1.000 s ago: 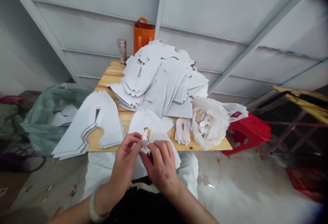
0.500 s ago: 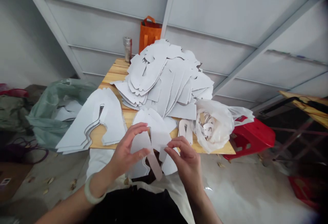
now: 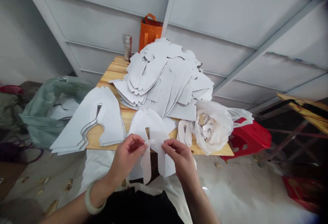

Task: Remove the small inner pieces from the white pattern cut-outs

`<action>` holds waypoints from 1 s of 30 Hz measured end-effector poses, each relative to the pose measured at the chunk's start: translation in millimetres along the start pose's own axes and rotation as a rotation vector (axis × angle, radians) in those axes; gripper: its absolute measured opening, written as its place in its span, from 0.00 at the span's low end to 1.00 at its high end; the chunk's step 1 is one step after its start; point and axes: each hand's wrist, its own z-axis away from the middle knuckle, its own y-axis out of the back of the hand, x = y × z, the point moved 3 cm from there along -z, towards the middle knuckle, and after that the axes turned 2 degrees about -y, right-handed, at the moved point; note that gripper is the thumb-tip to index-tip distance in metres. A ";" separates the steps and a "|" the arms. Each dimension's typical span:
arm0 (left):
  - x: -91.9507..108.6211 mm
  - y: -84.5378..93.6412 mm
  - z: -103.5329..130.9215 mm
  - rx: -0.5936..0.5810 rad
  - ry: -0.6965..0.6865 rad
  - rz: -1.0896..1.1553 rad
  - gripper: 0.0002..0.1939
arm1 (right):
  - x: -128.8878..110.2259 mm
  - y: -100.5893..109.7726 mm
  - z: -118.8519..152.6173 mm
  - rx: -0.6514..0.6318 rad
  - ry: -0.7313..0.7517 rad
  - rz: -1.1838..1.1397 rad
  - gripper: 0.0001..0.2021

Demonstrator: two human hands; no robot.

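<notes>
My left hand (image 3: 128, 154) pinches the upper end of a narrow pale strip (image 3: 146, 166) that hangs down at the table's front edge. A short whitish band runs from there toward my right hand (image 3: 180, 155), whose thumb and fingertips are closed on its other side; what exactly they pinch is too small to tell. Behind and below both hands lies a white arch-shaped sheet (image 3: 153, 124) with a slot in its middle. To the left rests a stack of similar white cutouts (image 3: 87, 114). Small slotted pieces (image 3: 184, 131) lie right of the arch.
A large heap of white cutouts (image 3: 164, 77) covers the back of the wooden table (image 3: 112, 71). Around it are a metal tumbler (image 3: 127, 48), an orange bag (image 3: 150, 32), a clear plastic bag (image 3: 215, 128), a green bag (image 3: 38, 111) and a red stool (image 3: 252, 136).
My left hand's fingers have closed from an open spread onto the strip. The strip has swung from slanting to nearly upright, and the view has shifted slightly.
</notes>
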 end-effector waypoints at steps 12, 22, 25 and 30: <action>-10.9 6.8 -49.3 0.031 0.091 -0.164 0.12 | 4.7 -20.4 -62.9 0.032 -0.010 0.154 0.14; -18.6 3.1 -71.2 0.095 -0.125 -0.335 0.06 | 16.2 -23.2 -96.9 0.020 -0.089 0.120 0.14; -20.0 3.0 -73.1 0.088 -0.158 -0.388 0.04 | 17.8 -23.7 -99.9 0.023 -0.113 0.142 0.13; -27.0 4.3 -76.5 0.061 -0.211 -0.504 0.03 | 19.6 -25.0 -101.6 0.022 -0.138 0.170 0.13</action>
